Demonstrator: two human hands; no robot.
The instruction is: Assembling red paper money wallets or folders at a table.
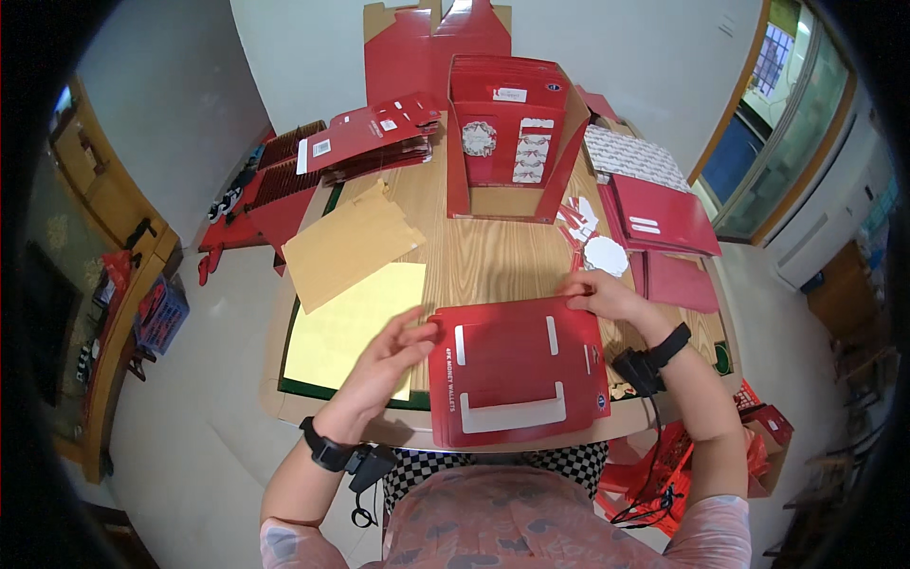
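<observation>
“First, taking the tall red display box (563, 142) as landmark, what is recorded on its left?”

“Directly left of the box lies a pile of red card sleeves (370, 137). Nearer the person than the box, and also left of it, a brown card sheet (351, 248) overlaps a yellow sheet (355, 332). Both rest on the wooden table (474, 270).”

“And the left hand (389, 353)?”

“Near side of the box, to its left. Its grip is loosely wide, thumb apart from half-bent fingers. The fingertips are at the left edge of a red card panel (517, 375); blur prevents confirming contact.”

“State the position of that panel.”

“Near side of the box, well apart from it, face up at the table's near edge, between the hands. White strips show on its face, one of them U-shaped.”

“Contents of the box?”

“Red printed panels (507, 119), standing upright.”

“The right hand (607, 296)?”

“Near side of the box, to its right, at the panel's far right corner. Fingers bent, grip narrow; whether the corner is pinched, I cannot tell.”

“Remaining items right of the box?”

“A white scalloped card (605, 256), then a stack of red folders (668, 223).”
</observation>
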